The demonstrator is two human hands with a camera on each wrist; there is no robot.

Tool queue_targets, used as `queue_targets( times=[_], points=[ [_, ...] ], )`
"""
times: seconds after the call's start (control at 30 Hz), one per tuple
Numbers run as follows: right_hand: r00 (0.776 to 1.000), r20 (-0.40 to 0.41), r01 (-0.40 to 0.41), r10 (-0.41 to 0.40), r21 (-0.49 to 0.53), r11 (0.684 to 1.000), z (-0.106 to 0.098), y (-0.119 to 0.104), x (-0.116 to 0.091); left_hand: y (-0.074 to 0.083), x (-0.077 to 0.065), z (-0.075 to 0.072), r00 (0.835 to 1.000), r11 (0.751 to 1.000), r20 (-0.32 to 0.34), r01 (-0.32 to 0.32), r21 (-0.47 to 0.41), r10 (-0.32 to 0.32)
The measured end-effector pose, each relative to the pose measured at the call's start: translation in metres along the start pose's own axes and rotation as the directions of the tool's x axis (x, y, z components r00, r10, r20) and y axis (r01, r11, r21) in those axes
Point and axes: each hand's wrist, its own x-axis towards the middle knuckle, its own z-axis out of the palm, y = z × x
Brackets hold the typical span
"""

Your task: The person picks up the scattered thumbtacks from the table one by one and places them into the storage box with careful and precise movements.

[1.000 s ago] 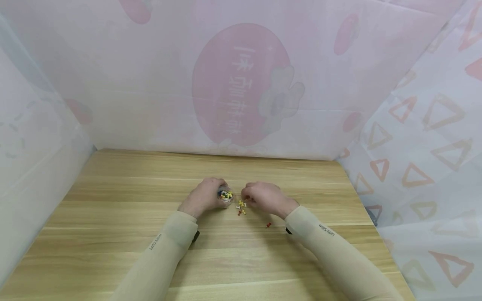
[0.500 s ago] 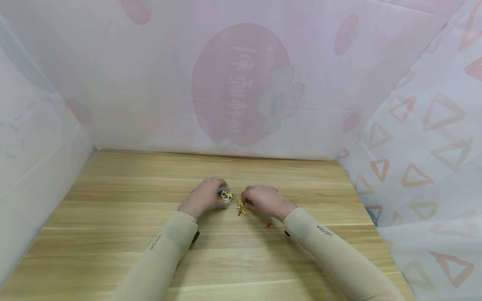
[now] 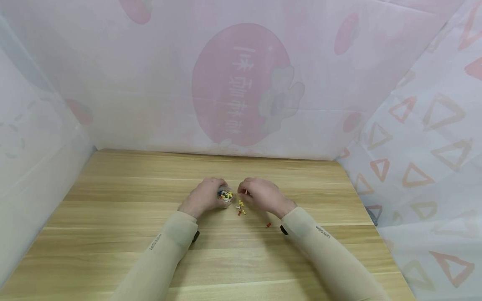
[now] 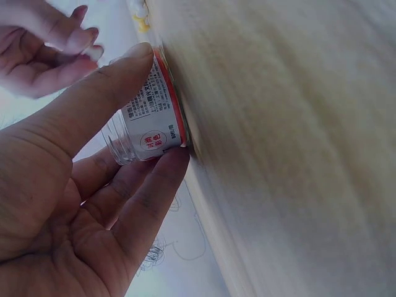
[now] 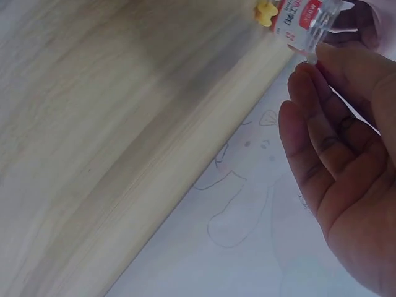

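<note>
My left hand point(image 3: 205, 195) grips a small clear jar point(image 4: 151, 120) with a printed label and red band, standing on the table. Several coloured push pins point(image 3: 226, 195) show inside its open mouth. Just right of the jar, my right hand point(image 3: 263, 195) is raised, pinching a white push pin point(image 5: 311, 59) between thumb and fingertips. Between the hands lies a loose group of yellow, white and red push pins point(image 3: 241, 207) on the wood. Nearer the right wrist, one red push pin point(image 3: 268, 225) lies by itself.
The wood-grain table point(image 3: 124, 200) runs back to a pale printed sheet point(image 3: 150, 104) hanging behind it. Similar sheets stand at both sides, the right one point(image 3: 418, 175) patterned with triangles.
My right hand went down to the loose pins, then rose and moved left toward the jar with a white push pin from the group. My left hand and the jar have stayed put.
</note>
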Motion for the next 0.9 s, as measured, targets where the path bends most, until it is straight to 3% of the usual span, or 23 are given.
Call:
queue_targets(
  times=[0.4, 0.9],
  points=[
    [0.998, -0.054, -0.024, 0.030, 0.111, 0.993, -0.004, -0.011, 0.013, 0.002, 0.000, -0.001, 1.000, 1.000, -0.001, -0.013, 0.000, 0.013],
    [0.999, -0.038, -0.025, 0.028, 0.072, 0.997, 0.014, -0.021, 0.020, 0.003, 0.000, -0.001, 1.000, 1.000, 0.007, 0.000, 0.002, 0.000]
  ],
)
